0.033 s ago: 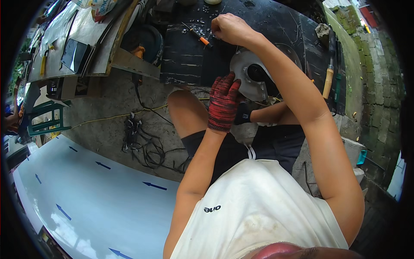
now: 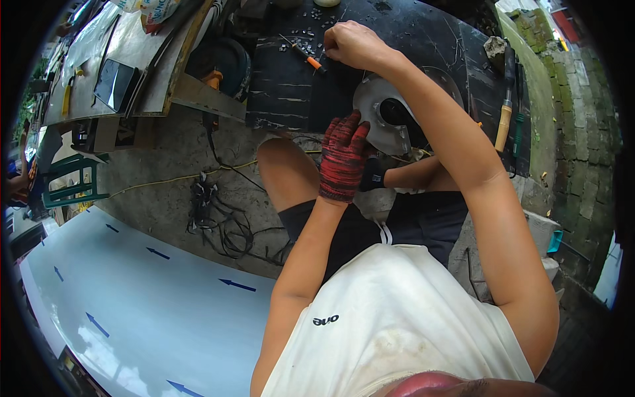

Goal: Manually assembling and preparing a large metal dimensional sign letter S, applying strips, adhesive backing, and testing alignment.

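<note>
My left hand, in a red and black knitted glove, has its fingers at the near left edge of a grey ring-shaped part with a dark round opening. This part sits on the black marbled board, partly hidden under my right forearm. My bare right hand is beyond it, low over the board, fingers curled and pressed together. Anything in that grip is hidden. Just left of it lies a screwdriver with an orange and black handle, among several small grey pieces.
The black board lies in front of my legs. On its right are a wooden-handled tool and a stone lump. A phone lies on the left table. Tangled black strips and a yellow cord cross the floor.
</note>
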`<state>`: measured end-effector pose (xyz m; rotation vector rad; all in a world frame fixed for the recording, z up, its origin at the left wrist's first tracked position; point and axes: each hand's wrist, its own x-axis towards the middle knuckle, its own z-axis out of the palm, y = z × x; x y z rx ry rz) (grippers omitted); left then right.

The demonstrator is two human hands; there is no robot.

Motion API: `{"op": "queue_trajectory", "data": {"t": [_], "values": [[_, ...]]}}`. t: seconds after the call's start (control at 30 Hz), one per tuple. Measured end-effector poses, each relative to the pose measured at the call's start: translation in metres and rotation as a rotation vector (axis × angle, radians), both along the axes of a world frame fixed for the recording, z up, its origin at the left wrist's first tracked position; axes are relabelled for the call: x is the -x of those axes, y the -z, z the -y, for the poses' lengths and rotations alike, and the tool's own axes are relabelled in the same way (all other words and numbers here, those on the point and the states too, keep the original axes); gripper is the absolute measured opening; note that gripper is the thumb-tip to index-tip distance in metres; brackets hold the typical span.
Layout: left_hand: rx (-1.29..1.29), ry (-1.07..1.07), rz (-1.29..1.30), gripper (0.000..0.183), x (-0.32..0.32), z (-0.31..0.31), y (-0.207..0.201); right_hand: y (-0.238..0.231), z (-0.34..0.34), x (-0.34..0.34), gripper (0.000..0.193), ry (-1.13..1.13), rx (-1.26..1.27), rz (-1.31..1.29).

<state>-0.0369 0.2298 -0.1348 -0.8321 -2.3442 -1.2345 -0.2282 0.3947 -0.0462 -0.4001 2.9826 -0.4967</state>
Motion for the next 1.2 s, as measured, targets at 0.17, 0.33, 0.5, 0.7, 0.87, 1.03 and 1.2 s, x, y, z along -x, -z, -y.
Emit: {"op": "queue_trajectory", "data": {"t": [0.17,0.33,0.5,0.7,0.87,1.03,1.2], "values": [[0.024,-0.005,0.006,0.075,0.0,0.0,-0.001,0.005,0.004,-0.004,0.026,0.002,-0.044,-0.072],[0.029,-0.011,-0.012,0.075,0.0,0.0,-0.001,0.003,0.006,-0.007,0.022,-0.004,-0.036,-0.129],[0.007,-0.013,-0.042,0.075,0.001,-0.001,0.002,-0.021,-0.011,-0.044,0.018,0.06,0.153,-0.298],[0.046,-0.036,-0.024,0.071,-0.001,-0.001,0.0,-0.018,-0.023,-0.121,0.011,0.107,-0.018,-0.389],[0.048,-0.027,0.004,0.069,-0.002,-0.001,-0.005,0.009,-0.012,-0.139,0.011,0.159,-0.078,-0.386],[0.067,-0.019,-0.011,0.07,0.0,0.0,-0.006,0.021,-0.006,-0.138,0.011,0.168,-0.047,-0.4],[0.051,-0.016,0.001,0.071,-0.001,0.0,-0.006,0.009,-0.018,-0.139,0.013,0.203,0.06,-0.36]]}}
